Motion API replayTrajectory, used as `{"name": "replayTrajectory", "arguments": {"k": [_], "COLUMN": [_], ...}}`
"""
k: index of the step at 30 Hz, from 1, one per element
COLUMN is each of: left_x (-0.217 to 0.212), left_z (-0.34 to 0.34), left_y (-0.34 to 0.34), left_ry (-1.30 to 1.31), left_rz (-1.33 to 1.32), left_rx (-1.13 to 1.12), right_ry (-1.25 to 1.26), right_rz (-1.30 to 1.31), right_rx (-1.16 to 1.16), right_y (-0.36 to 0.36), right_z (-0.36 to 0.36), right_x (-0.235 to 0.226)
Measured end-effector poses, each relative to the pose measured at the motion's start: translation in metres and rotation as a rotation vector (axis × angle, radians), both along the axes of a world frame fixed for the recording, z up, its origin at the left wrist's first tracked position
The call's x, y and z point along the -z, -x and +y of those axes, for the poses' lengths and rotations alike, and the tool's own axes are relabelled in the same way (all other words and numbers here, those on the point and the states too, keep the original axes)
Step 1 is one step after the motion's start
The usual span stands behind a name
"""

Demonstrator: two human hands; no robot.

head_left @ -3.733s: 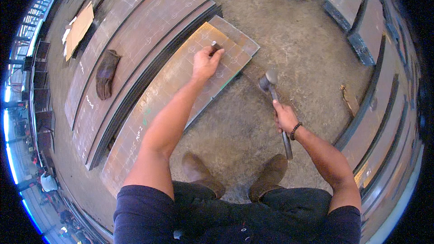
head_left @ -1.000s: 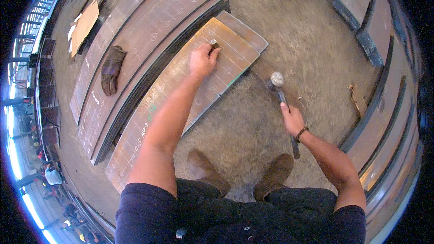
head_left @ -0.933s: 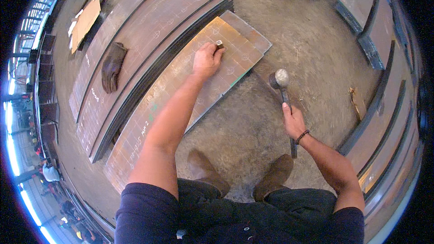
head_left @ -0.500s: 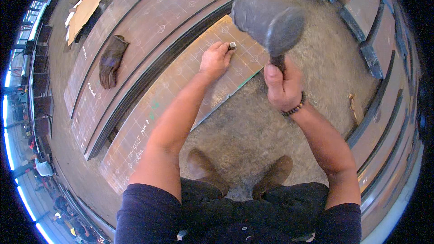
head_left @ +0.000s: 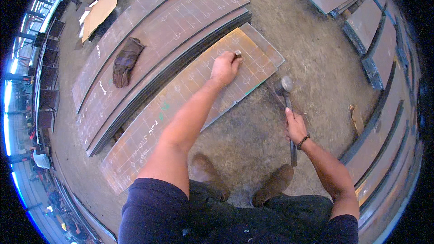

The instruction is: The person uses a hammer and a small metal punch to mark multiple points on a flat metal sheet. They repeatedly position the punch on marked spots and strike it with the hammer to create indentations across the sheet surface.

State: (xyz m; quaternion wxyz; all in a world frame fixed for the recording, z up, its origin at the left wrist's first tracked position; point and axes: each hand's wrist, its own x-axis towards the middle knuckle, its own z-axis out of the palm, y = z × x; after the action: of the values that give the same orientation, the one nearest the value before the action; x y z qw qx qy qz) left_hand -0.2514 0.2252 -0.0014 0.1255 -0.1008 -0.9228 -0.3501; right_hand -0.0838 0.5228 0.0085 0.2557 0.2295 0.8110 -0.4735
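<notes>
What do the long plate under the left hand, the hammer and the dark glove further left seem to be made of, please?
Long plate: probably steel, with a dull rusty-brown surface, thin dark edges and chalk marks. Hammer in the right hand: grey metal head with a sheen; the dark handle's material is unclear. Glove: likely worn leather or heavy fabric, limp and creased.

Hammers: one [head_left: 285, 91] — in the right hand [head_left: 296, 126]
Punches: one [head_left: 237, 54] — under the left hand [head_left: 224, 68]
Gloves: one [head_left: 125, 61]
Cardboard sheets: one [head_left: 98, 13]

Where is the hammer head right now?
In the head view, the hammer head hangs low over the concrete floor, right of centre, just off the marked steel plate, held by the right hand.
</notes>
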Motion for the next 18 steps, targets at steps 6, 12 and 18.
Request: {"name": "replayTrajectory", "arguments": {"k": [6, 12, 18], "left_x": [-0.019, -0.029, -0.025], "left_z": [-0.05, -0.099, -0.114], "left_y": [0.021, 0.025, 0.002], "left_ry": [-0.345, -0.512, -0.409], "left_rz": [-0.209, -0.242, -0.318], "left_rx": [-0.247, -0.41, -0.382], "right_ry": [0.176, 0.207, 0.25], "right_rz": [-0.156, -0.223, -0.261], "right_rx": [0.142, 0.167, 0.185], "right_y": [-0.015, -0.013, -0.01], "right_z": [0.03, 0.033, 0.037], "right_x": [0.019, 0.019, 0.016]}}
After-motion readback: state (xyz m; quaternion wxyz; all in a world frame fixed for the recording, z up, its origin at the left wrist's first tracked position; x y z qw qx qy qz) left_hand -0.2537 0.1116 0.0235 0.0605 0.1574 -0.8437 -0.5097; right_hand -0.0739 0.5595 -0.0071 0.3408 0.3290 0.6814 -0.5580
